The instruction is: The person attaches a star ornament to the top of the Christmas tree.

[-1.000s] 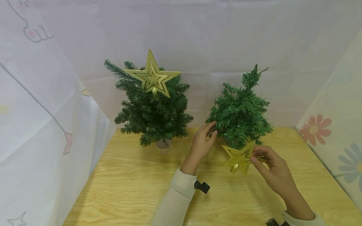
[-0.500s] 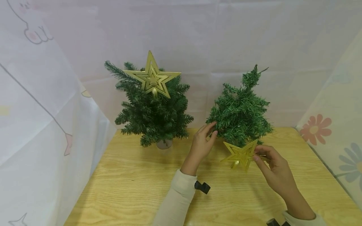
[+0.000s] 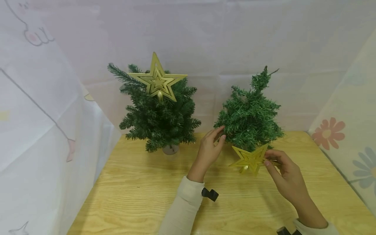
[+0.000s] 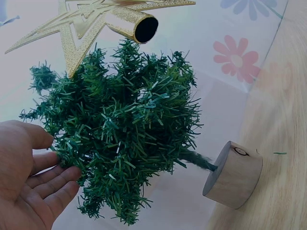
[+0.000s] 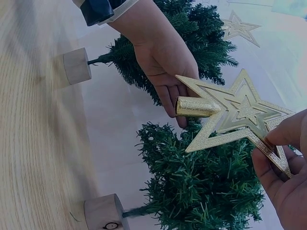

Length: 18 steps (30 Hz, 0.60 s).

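Note:
My right hand (image 3: 286, 176) pinches one point of a gold star tree topper (image 3: 249, 160) between thumb and fingers. In the head view the star is low in front of the smaller green Christmas tree (image 3: 251, 114). Its hollow tube (image 5: 196, 106) shows in the right wrist view, pointing away from the fingers. My left hand (image 3: 208, 150) is at that tree's left side, fingers loosely bent, fingertips at the branches (image 4: 124, 124). They do not close round a branch. The tree stands on a round wooden base (image 4: 232, 175).
To the left, a fuller Christmas tree (image 3: 164, 120) bears another gold star (image 3: 158, 81) near its top. Both trees stand at the back of a wooden table (image 3: 126, 202). Pale printed cloth (image 3: 211, 36) hangs behind and at both sides.
The star in my right hand has risen slightly and tilted, its tube now less visible from above. My right fingers have shifted a little right. The left hand stays in place.

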Tool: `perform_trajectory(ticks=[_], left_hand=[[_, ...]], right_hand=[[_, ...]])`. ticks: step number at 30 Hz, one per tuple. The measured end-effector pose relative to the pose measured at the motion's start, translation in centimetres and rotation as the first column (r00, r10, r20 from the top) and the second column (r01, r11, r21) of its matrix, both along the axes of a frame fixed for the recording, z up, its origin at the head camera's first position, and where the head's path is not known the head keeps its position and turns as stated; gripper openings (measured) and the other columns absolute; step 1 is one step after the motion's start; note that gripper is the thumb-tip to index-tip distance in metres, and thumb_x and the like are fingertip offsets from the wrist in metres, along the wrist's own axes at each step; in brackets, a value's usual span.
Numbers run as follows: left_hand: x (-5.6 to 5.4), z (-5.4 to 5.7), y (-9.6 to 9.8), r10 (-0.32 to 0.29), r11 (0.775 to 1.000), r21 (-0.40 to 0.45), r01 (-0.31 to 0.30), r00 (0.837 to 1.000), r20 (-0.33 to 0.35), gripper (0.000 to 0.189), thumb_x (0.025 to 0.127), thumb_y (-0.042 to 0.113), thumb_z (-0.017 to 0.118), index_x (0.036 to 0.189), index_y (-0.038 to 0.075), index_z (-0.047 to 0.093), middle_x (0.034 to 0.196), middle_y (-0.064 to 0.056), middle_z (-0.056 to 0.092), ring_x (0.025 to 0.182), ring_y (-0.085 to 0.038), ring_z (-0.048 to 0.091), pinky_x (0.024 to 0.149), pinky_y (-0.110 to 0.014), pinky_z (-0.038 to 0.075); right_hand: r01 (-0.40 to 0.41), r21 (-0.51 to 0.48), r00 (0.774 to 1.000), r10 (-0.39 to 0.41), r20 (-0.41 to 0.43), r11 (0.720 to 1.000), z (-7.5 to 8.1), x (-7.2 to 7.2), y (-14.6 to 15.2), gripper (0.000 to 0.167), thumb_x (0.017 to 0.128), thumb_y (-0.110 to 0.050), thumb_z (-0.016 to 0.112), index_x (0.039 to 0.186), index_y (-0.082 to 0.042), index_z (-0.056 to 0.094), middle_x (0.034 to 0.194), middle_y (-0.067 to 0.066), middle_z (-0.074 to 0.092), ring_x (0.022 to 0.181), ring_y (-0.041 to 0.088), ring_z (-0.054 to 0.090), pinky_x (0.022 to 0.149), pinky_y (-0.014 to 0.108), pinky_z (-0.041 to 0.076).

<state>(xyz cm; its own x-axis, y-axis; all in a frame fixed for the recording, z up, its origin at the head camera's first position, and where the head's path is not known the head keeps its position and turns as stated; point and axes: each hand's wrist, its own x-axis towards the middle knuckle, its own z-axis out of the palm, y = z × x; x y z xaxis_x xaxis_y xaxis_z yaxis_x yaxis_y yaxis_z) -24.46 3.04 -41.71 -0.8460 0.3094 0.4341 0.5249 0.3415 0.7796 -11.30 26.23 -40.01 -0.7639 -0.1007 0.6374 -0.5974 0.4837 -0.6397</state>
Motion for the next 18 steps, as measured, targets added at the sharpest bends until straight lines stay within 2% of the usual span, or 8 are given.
perform_trajectory(ticks=[7,18], left_hand=[[-0.05,-0.08,0.21,-0.012,1.0,0.004,0.012,0.999,-0.03,0.045,0.104,0.035,0.047,0.145,0.017,0.047,0.139,-0.003,0.049,0.124,-0.013,0.052,0.1,-0.023,0.043],[0.22,-0.08,0.25,-0.013,1.0,0.003,0.013,1.0,-0.018,0.044,0.104,0.034,0.047,0.145,0.017,0.047,0.14,-0.004,0.048,0.124,-0.012,0.051,0.101,-0.026,0.043]], right_hand=[[0.025,-0.002,0.999,-0.025,0.02,1.0,-0.02,0.12,-0.14,0.041,0.09,0.016,0.058,0.127,0.0,0.055,0.114,0.006,0.059,0.099,0.006,0.06,0.084,0.013,0.048],[0.057,0.041,0.998,-0.056,-0.03,0.998,0.74,-0.55,0.37,0.037,0.088,0.017,0.06,0.121,0.0,0.059,0.111,0.006,0.061,0.099,0.003,0.06,0.083,0.011,0.047]])
